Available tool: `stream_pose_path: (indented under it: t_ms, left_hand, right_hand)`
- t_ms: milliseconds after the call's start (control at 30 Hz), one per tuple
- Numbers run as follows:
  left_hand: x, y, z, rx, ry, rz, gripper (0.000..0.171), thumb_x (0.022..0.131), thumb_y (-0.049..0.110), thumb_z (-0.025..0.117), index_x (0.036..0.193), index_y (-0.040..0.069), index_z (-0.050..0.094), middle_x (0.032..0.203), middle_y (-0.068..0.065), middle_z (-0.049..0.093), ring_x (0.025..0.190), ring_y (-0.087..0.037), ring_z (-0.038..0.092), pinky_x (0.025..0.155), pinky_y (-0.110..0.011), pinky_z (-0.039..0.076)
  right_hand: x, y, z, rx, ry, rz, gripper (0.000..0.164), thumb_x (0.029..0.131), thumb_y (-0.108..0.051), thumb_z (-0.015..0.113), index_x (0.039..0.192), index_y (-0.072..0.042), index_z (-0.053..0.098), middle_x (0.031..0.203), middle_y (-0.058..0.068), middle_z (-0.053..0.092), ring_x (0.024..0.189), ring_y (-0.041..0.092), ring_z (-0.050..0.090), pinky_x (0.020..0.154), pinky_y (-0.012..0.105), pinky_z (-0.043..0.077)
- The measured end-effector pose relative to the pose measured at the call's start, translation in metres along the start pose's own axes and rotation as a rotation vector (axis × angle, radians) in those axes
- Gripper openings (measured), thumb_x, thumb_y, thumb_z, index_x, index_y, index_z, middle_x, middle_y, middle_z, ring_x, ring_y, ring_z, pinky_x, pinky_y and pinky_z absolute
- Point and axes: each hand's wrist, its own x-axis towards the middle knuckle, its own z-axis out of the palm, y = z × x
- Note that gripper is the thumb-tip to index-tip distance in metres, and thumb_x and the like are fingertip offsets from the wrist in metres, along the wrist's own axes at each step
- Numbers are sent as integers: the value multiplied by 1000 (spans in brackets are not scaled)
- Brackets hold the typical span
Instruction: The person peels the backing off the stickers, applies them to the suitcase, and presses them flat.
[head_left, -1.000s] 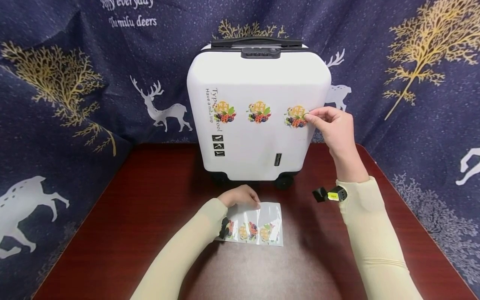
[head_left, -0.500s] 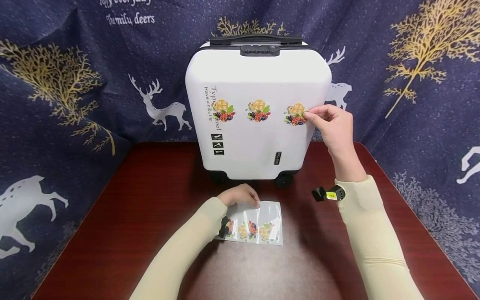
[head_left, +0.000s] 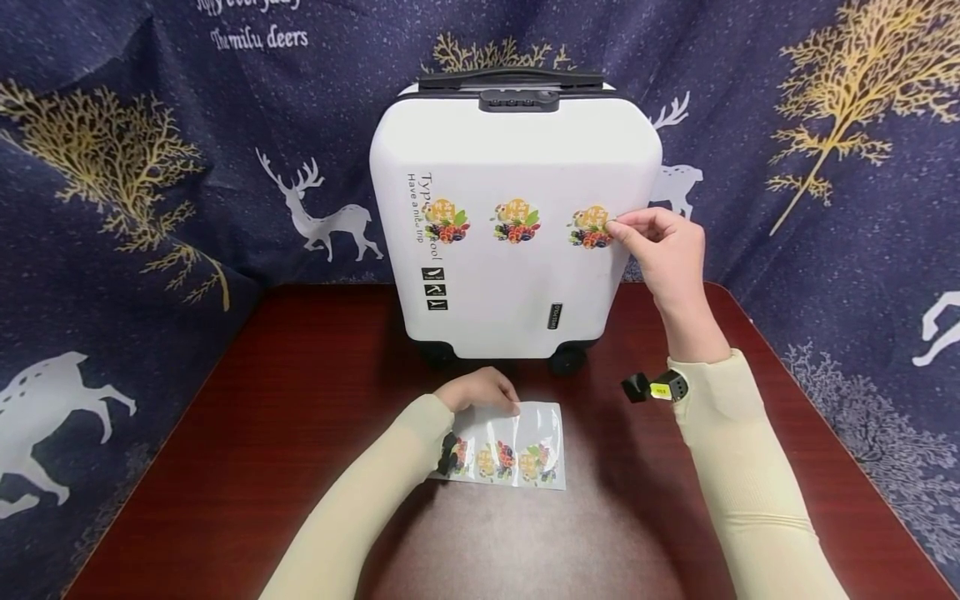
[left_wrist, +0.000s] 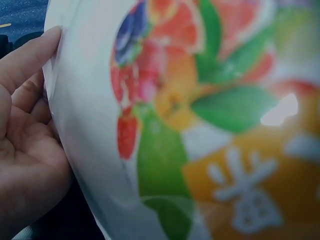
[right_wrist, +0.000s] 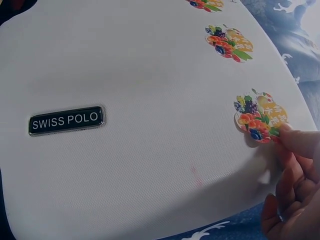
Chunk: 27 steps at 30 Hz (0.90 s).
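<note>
A white suitcase (head_left: 502, 287) stands upright on the table, its front bearing two round fruit stickers, one at the left (head_left: 446, 222) and one in the middle (head_left: 517, 222). My right hand (head_left: 671, 258) pinches a third fruit sticker (head_left: 589, 228) by its right edge, level with the others. In the right wrist view this sticker (right_wrist: 257, 117) lies close over the suitcase face, a shadow along its lower edge. Low in front, my left hand (head_left: 482, 390) holds a glossy sticker sheet (head_left: 538, 421), thumb on its face and fingers behind. My left wrist hides the sheet's left end.
A dark red table (head_left: 300, 400) carries the suitcase, with a blue deer-print cloth (head_left: 315, 100) hanging behind and at both sides. The suitcase has a black handle (head_left: 513, 79) on top, black wheels (head_left: 567, 361) below and a SWISS POLO badge (right_wrist: 67, 120).
</note>
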Motion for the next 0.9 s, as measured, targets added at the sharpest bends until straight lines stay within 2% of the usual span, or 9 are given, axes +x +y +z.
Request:
stream_pose_path:
  t_ms: [433, 800, 900]
  left_hand:
    - [-1, 0, -1, -11, -5, -1, 14, 90, 16, 76, 102, 10, 81, 112, -5, 75, 96, -11, 59, 91, -26, 47]
    - [0, 0, 0, -6, -4, -11, 14, 89, 16, 76, 101, 11, 81, 108, -4, 76, 93, -11, 59, 88, -25, 48]
    - [0, 0, 0, -5, -2, -17, 14, 90, 17, 77, 102, 11, 81, 109, -4, 75, 93, -11, 58, 89, -27, 48]
  right_hand:
    - [1, -2, 3, -3, 46, -45, 8, 88, -12, 81, 87, -11, 72, 65, -27, 61, 66, -1, 55, 63, 17, 45]
    - [2, 0, 3, -27, 63, -58, 6, 88, -11, 80, 88, -11, 74, 65, -29, 61, 66, -3, 55, 63, 15, 45]
    - [1, -1, 4, -40, 67, -79, 9, 88, -12, 80, 90, -5, 75, 65, -31, 60, 66, -4, 55, 64, 15, 45]
